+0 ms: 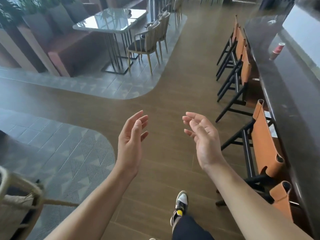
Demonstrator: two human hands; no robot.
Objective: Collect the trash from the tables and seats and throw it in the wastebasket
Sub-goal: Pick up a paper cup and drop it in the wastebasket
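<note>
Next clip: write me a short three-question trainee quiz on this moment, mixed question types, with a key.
1. True or false: the left hand holds a piece of trash.
2. Where does the red paper cup stand? A) on the long dark counter B) on the glass-topped table C) on the brown wooden floor
3. Fill in: the tall chairs along the counter have ____ leather backs.

Key: 1 false, both it and the right hand are open and empty. 2 A. 3 orange.
</note>
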